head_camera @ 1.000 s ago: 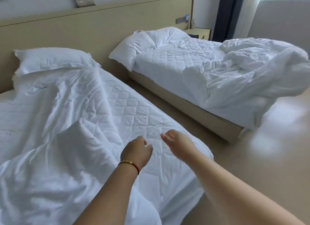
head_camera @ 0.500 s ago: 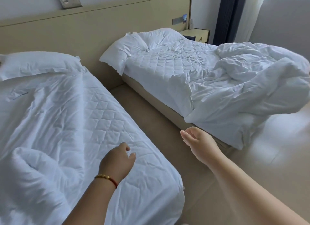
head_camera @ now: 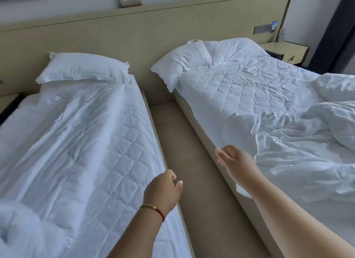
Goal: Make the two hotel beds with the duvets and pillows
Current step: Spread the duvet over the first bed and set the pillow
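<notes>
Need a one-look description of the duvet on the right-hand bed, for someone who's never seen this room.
Start at the long beige headboard running behind both beds, then go to the bed on the right, nearest the dark curtain. Its duvet is the crumpled white heap bunched toward the foot end, leaving the quilted mattress pad bare near the pillows. The left bed's duvet lies flatter, stretched along its length.

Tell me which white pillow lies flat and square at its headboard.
The left bed's white pillow: flat, square to the beige headboard. The right bed's white pillow sits skewed, its corner overhanging the mattress edge.
</notes>
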`<state>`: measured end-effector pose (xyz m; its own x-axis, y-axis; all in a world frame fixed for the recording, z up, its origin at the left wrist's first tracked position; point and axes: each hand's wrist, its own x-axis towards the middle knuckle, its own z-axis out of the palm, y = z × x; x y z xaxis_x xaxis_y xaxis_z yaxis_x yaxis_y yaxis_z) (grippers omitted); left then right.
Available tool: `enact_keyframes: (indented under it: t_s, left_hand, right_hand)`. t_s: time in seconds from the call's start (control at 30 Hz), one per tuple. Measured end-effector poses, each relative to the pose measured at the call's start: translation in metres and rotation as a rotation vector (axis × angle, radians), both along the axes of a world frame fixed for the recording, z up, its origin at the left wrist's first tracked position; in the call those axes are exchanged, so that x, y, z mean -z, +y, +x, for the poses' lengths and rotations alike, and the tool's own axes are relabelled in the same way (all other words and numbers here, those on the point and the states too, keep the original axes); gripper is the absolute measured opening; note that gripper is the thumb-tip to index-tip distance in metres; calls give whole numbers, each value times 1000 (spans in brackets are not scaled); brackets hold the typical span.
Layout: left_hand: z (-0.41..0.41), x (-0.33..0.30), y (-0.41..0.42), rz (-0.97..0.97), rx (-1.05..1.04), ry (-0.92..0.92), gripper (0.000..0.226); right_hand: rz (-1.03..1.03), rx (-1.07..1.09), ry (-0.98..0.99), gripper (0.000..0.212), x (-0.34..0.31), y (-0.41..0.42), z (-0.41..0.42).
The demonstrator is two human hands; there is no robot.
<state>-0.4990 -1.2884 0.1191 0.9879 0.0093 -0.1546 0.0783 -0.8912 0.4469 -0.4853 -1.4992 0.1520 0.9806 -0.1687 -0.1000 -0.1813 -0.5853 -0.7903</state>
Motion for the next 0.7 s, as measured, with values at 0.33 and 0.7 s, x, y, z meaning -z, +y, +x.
enact_keyframes:
  t_s: [0.33, 0.7]
  left_hand:
    - [52, -1, 7, 129, -244, 92, 36]
    - [88, 5, 37, 150, -306, 109, 36]
  right_hand:
    - [38, -367, 44, 39, 13, 59, 133]
    - [32, -461, 87, 41, 28, 107, 168]
